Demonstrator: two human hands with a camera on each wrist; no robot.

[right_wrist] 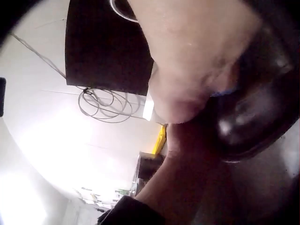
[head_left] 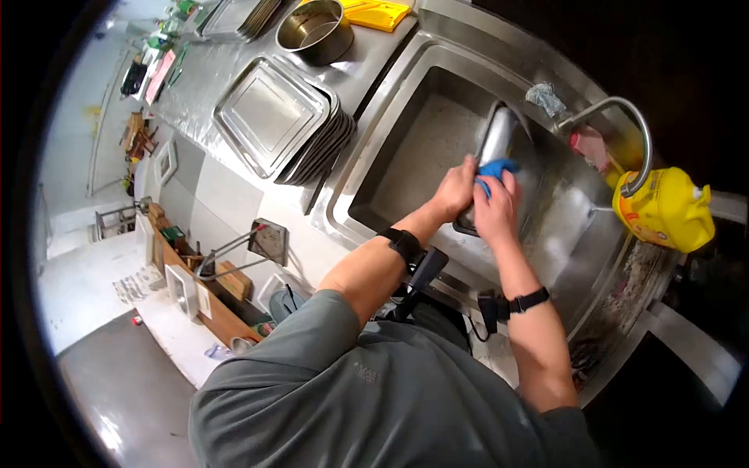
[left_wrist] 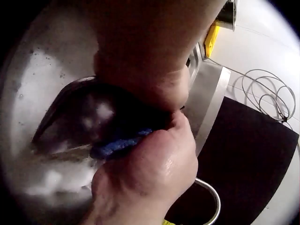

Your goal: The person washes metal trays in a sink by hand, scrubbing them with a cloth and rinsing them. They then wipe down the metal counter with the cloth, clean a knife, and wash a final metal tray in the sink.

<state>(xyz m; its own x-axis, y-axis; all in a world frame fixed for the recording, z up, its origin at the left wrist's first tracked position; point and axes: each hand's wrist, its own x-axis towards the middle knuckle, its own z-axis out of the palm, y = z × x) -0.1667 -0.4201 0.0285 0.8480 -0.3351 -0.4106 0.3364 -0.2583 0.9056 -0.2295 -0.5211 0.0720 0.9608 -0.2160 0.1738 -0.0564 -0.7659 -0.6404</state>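
A metal tray [head_left: 498, 139] is held tilted on edge over the sink [head_left: 421, 132] in the head view. My left hand [head_left: 455, 191] grips its near edge, thumb on the rim. With my right hand [head_left: 496, 209] I hold a blue cloth [head_left: 498, 167] against the tray, fingers bent over it. In the left wrist view the cloth [left_wrist: 122, 144] shows between the hands, over the dark, shiny tray [left_wrist: 70, 117]. The right wrist view shows only a sliver of blue beside the tray [right_wrist: 248, 124]; the fingertips are hidden there.
Left of the sink stands a stack of metal trays [head_left: 273, 117], with a round pot [head_left: 314, 33] and a yellow item [head_left: 374, 13] behind it. A curved faucet [head_left: 644, 129], a yellow jug [head_left: 663, 210] and a scouring pad [head_left: 545, 100] are at the right. White foam [head_left: 566, 214] lies beside the tray.
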